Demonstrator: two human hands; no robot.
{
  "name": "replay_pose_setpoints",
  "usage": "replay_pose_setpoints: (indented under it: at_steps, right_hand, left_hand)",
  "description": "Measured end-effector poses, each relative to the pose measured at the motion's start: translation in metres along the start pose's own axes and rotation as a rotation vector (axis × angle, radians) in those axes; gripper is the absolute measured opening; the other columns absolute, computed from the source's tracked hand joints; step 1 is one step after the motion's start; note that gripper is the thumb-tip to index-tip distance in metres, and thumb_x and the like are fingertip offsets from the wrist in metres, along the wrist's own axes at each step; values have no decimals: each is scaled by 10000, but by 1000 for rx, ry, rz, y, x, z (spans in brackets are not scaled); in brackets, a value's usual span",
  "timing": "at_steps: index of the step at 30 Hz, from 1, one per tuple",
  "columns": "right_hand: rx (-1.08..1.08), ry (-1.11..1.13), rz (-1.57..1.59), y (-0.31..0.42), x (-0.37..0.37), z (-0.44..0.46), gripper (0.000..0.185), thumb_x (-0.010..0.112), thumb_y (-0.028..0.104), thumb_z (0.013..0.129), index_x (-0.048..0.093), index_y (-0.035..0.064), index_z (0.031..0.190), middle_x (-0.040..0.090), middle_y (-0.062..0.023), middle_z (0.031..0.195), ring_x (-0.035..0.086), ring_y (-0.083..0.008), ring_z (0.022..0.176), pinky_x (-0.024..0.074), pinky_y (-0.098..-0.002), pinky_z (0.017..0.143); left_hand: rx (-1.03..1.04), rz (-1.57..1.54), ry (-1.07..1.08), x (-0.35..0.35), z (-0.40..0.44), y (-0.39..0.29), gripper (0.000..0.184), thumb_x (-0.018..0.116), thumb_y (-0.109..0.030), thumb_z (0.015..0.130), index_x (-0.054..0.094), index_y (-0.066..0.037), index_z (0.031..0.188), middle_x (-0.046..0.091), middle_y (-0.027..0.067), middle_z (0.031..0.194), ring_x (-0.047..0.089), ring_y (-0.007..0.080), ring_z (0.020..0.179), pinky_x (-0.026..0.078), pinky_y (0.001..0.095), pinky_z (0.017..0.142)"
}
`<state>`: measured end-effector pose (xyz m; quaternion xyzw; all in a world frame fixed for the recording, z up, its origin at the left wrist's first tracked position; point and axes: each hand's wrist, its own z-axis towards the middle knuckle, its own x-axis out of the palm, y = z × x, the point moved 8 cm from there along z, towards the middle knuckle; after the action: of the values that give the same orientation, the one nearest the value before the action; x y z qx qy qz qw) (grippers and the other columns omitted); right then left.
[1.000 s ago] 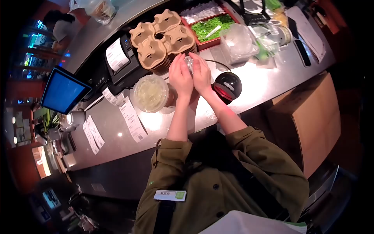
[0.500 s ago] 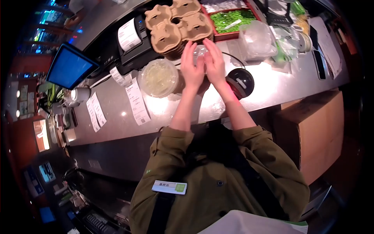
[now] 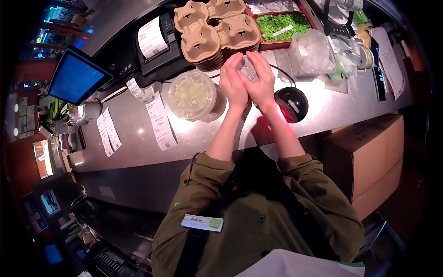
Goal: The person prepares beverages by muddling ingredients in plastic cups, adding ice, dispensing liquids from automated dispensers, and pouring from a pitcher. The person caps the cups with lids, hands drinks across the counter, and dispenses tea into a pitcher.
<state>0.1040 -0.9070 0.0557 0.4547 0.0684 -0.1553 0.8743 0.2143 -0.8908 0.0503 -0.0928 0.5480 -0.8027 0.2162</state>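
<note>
Flanking hands [image 3: 262, 87]: tub [image 3: 190, 95], scanner [image 3: 293, 103]

One clear round piece [image 3: 248, 72], one printer [image 3: 159, 59], one scanner [image 3: 293, 102], one phone [image 3: 380, 83] and one cardboard box [image 3: 369, 159] are counted. The top cup tray [image 3: 201, 42] is divided into four sections.

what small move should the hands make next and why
Probably lift the clear item straight up a little: the left hand and right hand flank it, the cardboard carriers sit just beyond them, and the black domed device is close by the right wrist.
</note>
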Motion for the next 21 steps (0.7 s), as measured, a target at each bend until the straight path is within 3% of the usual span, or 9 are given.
replay_pose_setpoints:
  at_steps: [6, 9, 10, 13, 15, 18, 21]
  right_hand:
    - [11, 1, 32, 2, 0, 0, 423, 628, 220, 723, 542, 1, 1075, 541, -153, 1092, 476, -326, 1068, 379, -384, 907]
    - [-23, 63, -3, 5, 2, 4, 357, 553, 161, 789, 536, -21, 1096, 526, -195, 1115, 477, -319, 1086, 375, -356, 911]
    - [-7, 78, -8, -3, 4, 5, 331, 477, 196, 839, 534, -11, 1091, 533, -155, 1112, 481, -286, 1073, 377, -353, 907]
    - [597, -159, 718, -48, 4, -1, 354, 401, 202, 877, 516, -38, 1111, 534, -155, 1122, 503, -235, 1053, 383, -320, 892]
    - [608, -68, 617, -53, 6, -1, 359, 377, 196, 882, 535, -55, 1082, 575, -135, 1053, 526, -170, 1002, 390, -271, 864]
    - [674, 71, 589, -54, 15, -2, 315, 391, 153, 862, 577, -40, 1027, 614, -92, 963, 546, -134, 920, 401, -236, 819]
    - [605, 102, 575, -53, 16, -2, 307, 396, 146, 856, 576, -36, 1024, 613, -86, 961, 550, -136, 887, 404, -241, 804]
  left_hand:
    - [65, 106, -48, -1, -2, -5, 495, 207, -305, 951, 559, 26, 1055, 559, 159, 1073, 505, 260, 1041, 349, 335, 920]
    - [48, 163, -64, -4, -5, -8, 441, 240, -276, 947, 537, 18, 1087, 544, 158, 1097, 494, 252, 1055, 344, 327, 924]
    - [22, 158, -72, -5, -6, -5, 432, 248, -272, 946, 527, 19, 1099, 534, 161, 1112, 489, 250, 1062, 341, 323, 926]
    - [-101, 17, -70, -7, -8, 0, 347, 341, -207, 924, 490, 12, 1149, 501, 144, 1158, 474, 232, 1083, 337, 310, 932]
    - [8, 251, -38, -10, -6, -7, 315, 385, -165, 906, 492, 10, 1145, 518, 136, 1132, 481, 227, 1070, 351, 310, 919]
    - [-126, 53, 0, -5, -4, 10, 302, 409, -159, 897, 502, 15, 1126, 523, 146, 1118, 493, 241, 1048, 365, 311, 906]
    - [-46, 155, -20, -5, -5, -1, 287, 427, -144, 885, 510, 18, 1107, 523, 149, 1113, 502, 253, 1027, 365, 312, 907]
